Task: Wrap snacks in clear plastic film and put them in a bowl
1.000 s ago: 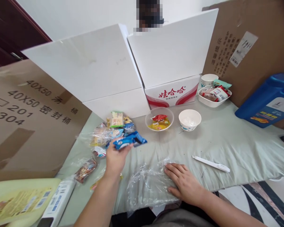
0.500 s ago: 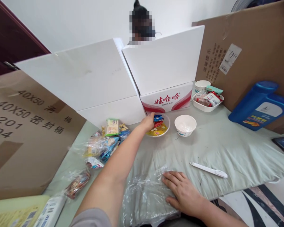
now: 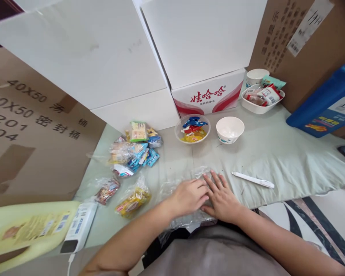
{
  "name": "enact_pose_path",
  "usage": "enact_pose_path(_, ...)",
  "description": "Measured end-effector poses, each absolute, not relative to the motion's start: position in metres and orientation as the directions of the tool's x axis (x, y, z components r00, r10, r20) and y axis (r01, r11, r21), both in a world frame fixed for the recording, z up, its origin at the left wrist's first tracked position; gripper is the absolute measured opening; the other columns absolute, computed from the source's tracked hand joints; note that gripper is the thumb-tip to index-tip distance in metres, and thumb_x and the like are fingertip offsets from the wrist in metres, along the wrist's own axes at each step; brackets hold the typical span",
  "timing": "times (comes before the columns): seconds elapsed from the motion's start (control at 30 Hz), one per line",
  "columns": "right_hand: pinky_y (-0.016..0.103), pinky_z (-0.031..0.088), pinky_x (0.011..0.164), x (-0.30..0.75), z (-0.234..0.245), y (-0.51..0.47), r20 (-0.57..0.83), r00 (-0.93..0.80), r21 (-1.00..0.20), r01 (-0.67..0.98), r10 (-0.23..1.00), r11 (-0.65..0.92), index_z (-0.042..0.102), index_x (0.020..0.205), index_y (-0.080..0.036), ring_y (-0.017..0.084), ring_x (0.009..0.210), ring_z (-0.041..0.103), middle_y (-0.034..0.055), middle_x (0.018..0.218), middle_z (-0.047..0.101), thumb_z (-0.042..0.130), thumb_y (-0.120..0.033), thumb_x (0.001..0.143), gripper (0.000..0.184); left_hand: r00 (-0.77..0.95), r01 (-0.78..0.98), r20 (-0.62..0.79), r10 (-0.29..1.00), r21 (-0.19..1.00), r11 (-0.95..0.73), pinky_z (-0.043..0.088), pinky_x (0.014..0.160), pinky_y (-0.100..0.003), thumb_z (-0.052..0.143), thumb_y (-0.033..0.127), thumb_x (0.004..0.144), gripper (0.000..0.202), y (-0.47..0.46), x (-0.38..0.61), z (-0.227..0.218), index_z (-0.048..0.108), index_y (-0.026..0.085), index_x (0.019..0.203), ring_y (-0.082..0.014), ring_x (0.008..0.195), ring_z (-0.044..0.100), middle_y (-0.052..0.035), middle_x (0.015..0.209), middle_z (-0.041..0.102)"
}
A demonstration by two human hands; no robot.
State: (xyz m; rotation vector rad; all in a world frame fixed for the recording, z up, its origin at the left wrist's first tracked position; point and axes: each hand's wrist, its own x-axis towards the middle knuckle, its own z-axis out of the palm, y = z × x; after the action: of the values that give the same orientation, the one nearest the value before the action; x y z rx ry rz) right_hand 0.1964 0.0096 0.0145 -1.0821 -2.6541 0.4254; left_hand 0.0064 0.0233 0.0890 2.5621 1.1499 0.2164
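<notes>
In the head view, white boxes [image 3: 207, 42] and brown cartons [image 3: 25, 126] wall in the creased, cloth-covered tabletop [image 3: 261, 153]; patterned floor [image 3: 330, 214] shows at lower right. Clear plastic film [image 3: 169, 188] lies at the near edge beneath both hands. The right hand [image 3: 222, 199]'s grip is spread flat, holding nothing; the left hand [image 3: 189, 196]'s curls loosely, whether pinching film I cannot tell.

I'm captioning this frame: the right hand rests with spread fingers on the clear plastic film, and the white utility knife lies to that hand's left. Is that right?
Not quite: the head view shows the white utility knife to the right hand's right. The hand does rest, fingers spread, on the clear plastic film.
</notes>
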Motion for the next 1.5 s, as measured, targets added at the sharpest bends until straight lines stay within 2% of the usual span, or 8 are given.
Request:
enact_pose_path(0.23, 0.069, 0.009, 0.109, 0.204, 0.021, 0.005, 0.033, -0.616, -0.264, 0.754, 0.787, 0.601, 0.037, 0.147, -0.016, 0.044, 0.143, 0.009, 0.0169, 0.155, 0.028, 0.059, -0.070, 0.074, 0.093, -0.091, 0.996, 0.178, 0.980, 0.037, 0.086, 0.046, 0.091, -0.056, 0.054, 0.038, 0.089, 0.042, -0.019, -0.069, 0.047, 0.060, 0.012, 0.121, -0.0385, 0.115, 0.051, -0.0225, 0.129, 0.054)
enact_pose_path(0.47, 0.048, 0.038, 0.105, 0.189, 0.051, 0.024, 0.183, -0.681, -0.366, 0.623, 0.709, 0.692, 0.056, 0.129, -0.015, 0.028, 0.123, 0.049, 0.0154, 0.130, 0.058, 0.046, -0.039, 0.095, 0.043, 0.216, 0.955, 0.131, 0.968, 0.177, -0.237, 0.045, 0.099, -0.048, 0.053, 0.029, 0.090, 0.035, -0.034, -0.033, 0.045, 0.059, 0.021, 0.124, -0.0299, 0.120, 0.052, -0.0122, 0.128, 0.059)
enact_pose_path(0.67, 0.062, 0.019, 0.112, 0.183, 0.024, 0.056, 0.003, -0.562, -0.211, 0.808, 0.827, 0.550, 0.039, 0.144, -0.006, 0.048, 0.142, 0.011, 0.0226, 0.154, 0.026, 0.069, -0.067, 0.068, 0.101, 0.256, 0.954, -0.030, 0.966, 0.169, -0.247, 0.014, 0.112, -0.065, 0.067, 0.055, 0.076, 0.078, 0.008, -0.050, 0.034, 0.039, 0.028, 0.144, -0.0396, 0.145, 0.013, -0.0111, 0.157, 0.027)
enact_pose_path(0.9, 0.049, 0.032, 0.112, 0.235, 0.052, 0.045, 0.097, -0.662, -0.365, 0.671, 0.743, 0.645, 0.041, 0.142, -0.011, 0.031, 0.140, 0.031, 0.0191, 0.145, 0.043, 0.047, -0.060, 0.090, 0.071, 0.189, 0.794, 0.248, 0.950, 0.532, -0.296, 0.040, 0.105, -0.047, 0.049, 0.046, 0.091, 0.039, -0.024, -0.080, 0.065, 0.060, 0.018, 0.115, -0.0275, 0.122, 0.050, -0.0140, 0.120, 0.059)
enact_pose_path(1.1, 0.051, 0.032, 0.112, 0.286, 0.056, 0.020, -0.022, -0.842, -0.494, 0.478, 0.539, 0.726, 0.061, 0.120, -0.020, 0.029, 0.139, 0.033, 0.0109, 0.143, 0.049, 0.060, -0.048, 0.086, 0.044, 0.488, 0.720, -0.051, 0.871, 0.587, -0.370, 0.038, 0.109, -0.049, 0.072, 0.039, 0.076, 0.042, -0.083, -0.071, 0.073, 0.060, 0.024, 0.113, -0.0289, 0.129, 0.047, -0.0100, 0.131, 0.057)
enact_pose_path(1.17, 0.049, 0.035, 0.110, 0.292, 0.054, 0.015, -0.006, -0.823, -0.549, 0.477, 0.567, 0.686, 0.065, 0.102, -0.021, 0.026, 0.138, 0.037, 0.0090, 0.138, 0.054, 0.053, -0.030, 0.091, 0.018, 0.473, 0.736, -0.081, 0.878, 0.584, -0.342, 0.035, 0.111, -0.049, 0.059, 0.023, 0.085, 0.010, -0.089, -0.074, 0.068, 0.064, 0.023, 0.093, -0.0265, 0.134, 0.042, -0.0069, 0.131, 0.059)
enact_pose_path(1.37, 0.033, 0.052, 0.083, 0.281, 0.058, 0.028, -0.011, -0.694, -0.783, 0.453, 0.720, 0.425, 0.061, 0.096, -0.022, 0.018, 0.096, 0.065, 0.0059, 0.102, 0.070, 0.051, -0.022, 0.088, 0.013, 0.225, 0.574, -0.155, 0.962, 0.819, -0.002, 0.052, 0.088, -0.034, 0.045, 0.031, 0.092, 0.015, -0.067, -0.091, 0.066, 0.053, 0.021, 0.086, -0.0202, 0.103, 0.066, -0.0088, 0.113, 0.068)
enact_pose_path(1.5, 0.029, 0.051, 0.072, 0.255, 0.047, 0.050, -0.062, -0.478, -0.828, 0.515, 0.876, 0.222, 0.060, 0.092, -0.022, 0.016, 0.077, 0.066, 0.0015, 0.085, 0.070, 0.052, -0.023, 0.085, 0.011, -0.040, 0.606, -0.194, 0.980, 0.775, 0.178, 0.052, 0.072, -0.029, 0.046, 0.038, 0.091, 0.017, -0.031, -0.089, 0.065, 0.050, 0.021, 0.089, -0.0161, 0.073, 0.069, -0.0067, 0.101, 0.071)
